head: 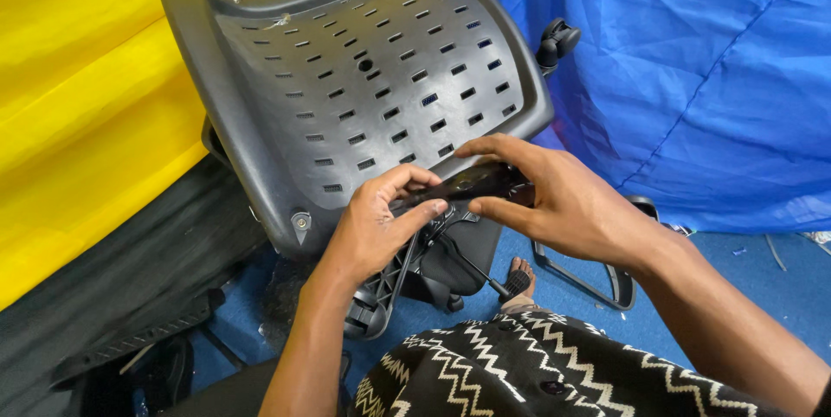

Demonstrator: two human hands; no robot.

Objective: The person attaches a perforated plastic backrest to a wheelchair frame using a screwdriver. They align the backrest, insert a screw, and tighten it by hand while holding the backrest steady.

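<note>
Left hand (376,227): fingers curled and clamped on the left end of a flat black plate (463,185), thumb on the near edge, fingertips over the top. Right hand (563,201): clamped on the right end of the same plate, index finger stretched along the far edge, thumb pressed against the near side.

Plate: held level between both hands, lying against the lower edge of the black perforated chair back (363,80). Contact with that edge probable; exact seating hidden by the fingers.

Chair back: tilted, slotted face toward the camera, one screw (301,221) visible at its lower left corner. Below the hands, black chair base (407,270) with spokes, partly hidden. Caster (558,41) visible beyond the upper right rim of the back. Black armrest loop (606,279) on the blue floor (736,287), just right of the base.

Surroundings: yellow cloth (78,80) to the left, blue cloth (692,62) to the right, black cloth (121,287) at lower left. Patterned black-and-white garment (519,365) over the knee at bottom centre; bare toes (519,274) just above it.
</note>
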